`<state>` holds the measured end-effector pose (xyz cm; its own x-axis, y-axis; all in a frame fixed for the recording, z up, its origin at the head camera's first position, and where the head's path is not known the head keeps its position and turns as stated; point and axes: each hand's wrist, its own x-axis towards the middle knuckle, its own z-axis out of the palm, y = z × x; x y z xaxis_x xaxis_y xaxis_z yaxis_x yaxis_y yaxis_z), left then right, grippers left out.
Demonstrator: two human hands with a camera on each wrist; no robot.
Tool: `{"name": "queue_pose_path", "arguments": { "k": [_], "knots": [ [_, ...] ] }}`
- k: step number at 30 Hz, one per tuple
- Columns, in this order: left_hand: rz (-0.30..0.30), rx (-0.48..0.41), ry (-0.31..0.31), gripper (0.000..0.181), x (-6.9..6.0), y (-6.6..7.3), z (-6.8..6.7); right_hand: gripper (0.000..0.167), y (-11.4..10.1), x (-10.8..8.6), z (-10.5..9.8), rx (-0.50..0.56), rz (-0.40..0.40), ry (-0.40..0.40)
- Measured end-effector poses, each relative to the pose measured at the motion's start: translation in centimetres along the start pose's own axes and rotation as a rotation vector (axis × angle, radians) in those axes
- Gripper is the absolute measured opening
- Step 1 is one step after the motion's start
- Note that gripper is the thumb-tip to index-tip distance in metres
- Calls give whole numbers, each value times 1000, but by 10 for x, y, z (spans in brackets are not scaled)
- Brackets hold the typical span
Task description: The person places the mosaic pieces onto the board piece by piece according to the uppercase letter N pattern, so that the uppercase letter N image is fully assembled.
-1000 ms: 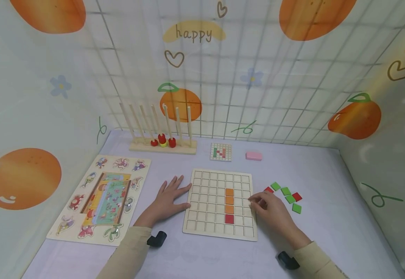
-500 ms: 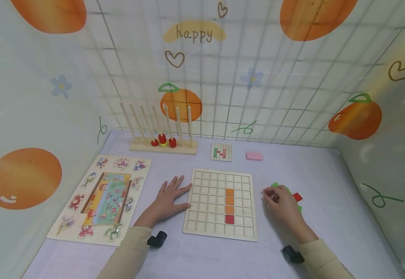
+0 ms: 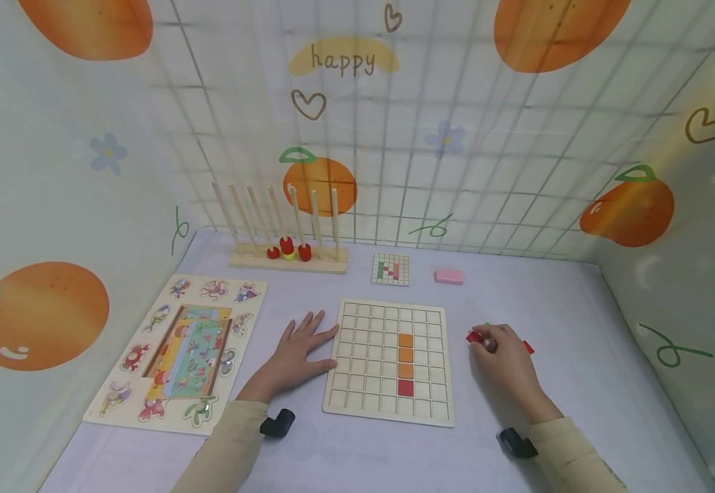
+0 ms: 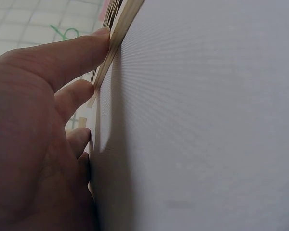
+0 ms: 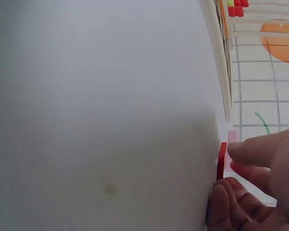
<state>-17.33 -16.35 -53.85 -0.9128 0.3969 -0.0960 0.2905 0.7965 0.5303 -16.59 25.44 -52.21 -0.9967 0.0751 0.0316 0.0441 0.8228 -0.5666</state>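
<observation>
At the far left of the tabletop (image 3: 345, 455), the puzzle (image 3: 172, 423) is unchanged and untouched. To its right, the left hand (image 3: 298, 355) has not moved: its fingers are spread and nearly straight, they contact the left edge of the board (image 3: 359, 352), and they have hold of nothing. This contact likely steadies the board.

The board shows the same fill as in the preceding pictures: three orange tiles (image 3: 405, 355) in one column, with a red tile (image 3: 405, 388) directly below them. No tile has been added, so the layout is no further advanced. Beyond the board lies the card (image 3: 390, 269), with coloured squares on its grid.

The principal change is on the right. The right hand (image 3: 508, 363) has travelled from the board's right edge to the loose tiles. Its fingers are bent, and the fingertips are at a loose red tile (image 3: 473, 337) to the right of the board. Whether they pinch it cannot be told. The work is judged to be at the pick-up stage. Farther right, a second loose red tile (image 3: 529, 347) shows partly behind the hand
</observation>
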Motion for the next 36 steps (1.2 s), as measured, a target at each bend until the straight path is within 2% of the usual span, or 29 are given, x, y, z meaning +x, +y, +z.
{"name": "queue_pose_path", "arguments": {
  "k": [8,16,22,30,36],
  "knots": [
    [6,-4,10,73,0,1,1,31,-2,1,1,-23,-27,-7],
    [-1,-4,0,73,-1,1,-1,32,-3,0,6,-31,-34,-76],
    [2,-9,4,73,-1,1,-1,35,-5,-2,7,-17,-57,-89],
    [4,-10,2,73,-1,-1,1,38,-9,-4,7,-21,-10,-91],
    [4,-3,2,74,-1,-1,1,33,-9,-3,7,-19,-18,-92]
  ]
}}
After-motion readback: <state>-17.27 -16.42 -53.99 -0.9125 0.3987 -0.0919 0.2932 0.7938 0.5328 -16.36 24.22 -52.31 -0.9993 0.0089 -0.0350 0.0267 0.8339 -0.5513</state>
